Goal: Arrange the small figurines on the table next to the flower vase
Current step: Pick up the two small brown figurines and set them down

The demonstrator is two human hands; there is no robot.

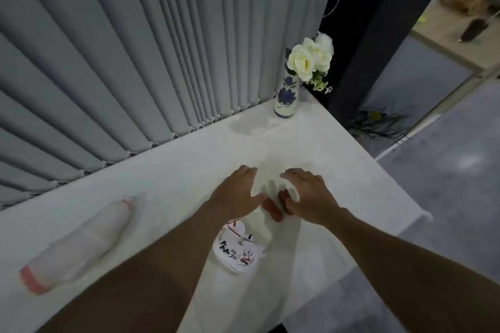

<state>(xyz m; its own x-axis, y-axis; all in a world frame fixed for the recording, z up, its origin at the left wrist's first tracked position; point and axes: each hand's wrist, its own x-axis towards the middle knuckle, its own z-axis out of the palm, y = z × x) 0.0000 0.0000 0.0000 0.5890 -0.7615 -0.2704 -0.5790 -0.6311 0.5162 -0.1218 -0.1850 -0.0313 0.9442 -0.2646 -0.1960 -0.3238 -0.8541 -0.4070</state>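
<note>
Head view
Figurine (238, 250): white painted one, near the table's (167, 170) front edge; looks hard, smooth, breakable. Hold its body.
Flower vase (287, 94): far right corner, well apart.
Left hand (238, 192): fingers spread, empty.
Right hand (308, 194): curled loosely, empty.

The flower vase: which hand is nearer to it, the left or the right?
Right, only slightly. The right hand lies below the flower vase, a little to its right; the left hand lies below it and to its left. Both are far off.

Glossy ceramic vase (286, 94); matt cloth-covered table (189, 170).
</note>
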